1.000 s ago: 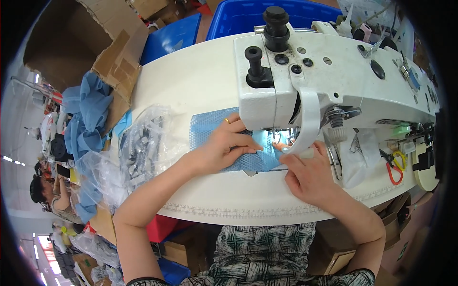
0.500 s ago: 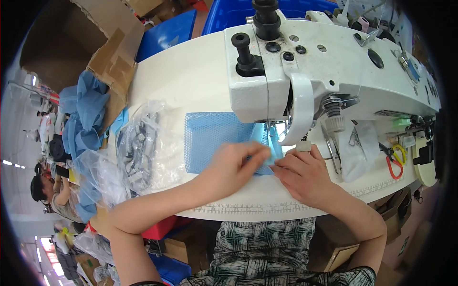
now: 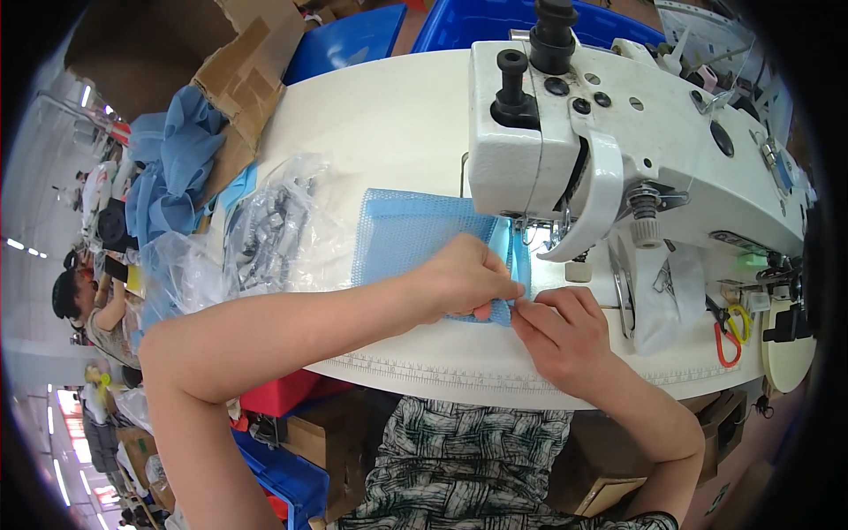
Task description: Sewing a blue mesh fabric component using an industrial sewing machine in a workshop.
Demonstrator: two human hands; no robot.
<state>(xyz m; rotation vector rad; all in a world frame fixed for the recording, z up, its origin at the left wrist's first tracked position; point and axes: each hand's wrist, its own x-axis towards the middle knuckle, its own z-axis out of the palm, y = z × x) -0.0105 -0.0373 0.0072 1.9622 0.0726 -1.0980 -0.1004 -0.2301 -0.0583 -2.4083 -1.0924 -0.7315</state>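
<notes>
A light blue mesh fabric piece (image 3: 411,238) lies flat on the white sewing table (image 3: 389,124), its right edge by the needle of a white industrial sewing machine (image 3: 618,132). My left hand (image 3: 464,278) rests on the fabric's near right corner and pinches its edge. My right hand (image 3: 561,331) meets it from the right, fingertips pinching the same blue corner just in front of the presser foot (image 3: 530,231).
A clear plastic bag of small metal parts (image 3: 265,234) lies left of the fabric. Blue cloth (image 3: 172,177) is heaped by a cardboard box (image 3: 168,53) at far left. Blue bins (image 3: 459,22) stand behind the table. Another person (image 3: 84,305) sits at lower left. A red-handled tool (image 3: 726,340) hangs at right.
Both hands have drawn back toward me from under the machine head to the fabric's near corner. The view has also shifted, bringing the machine closer and higher.
</notes>
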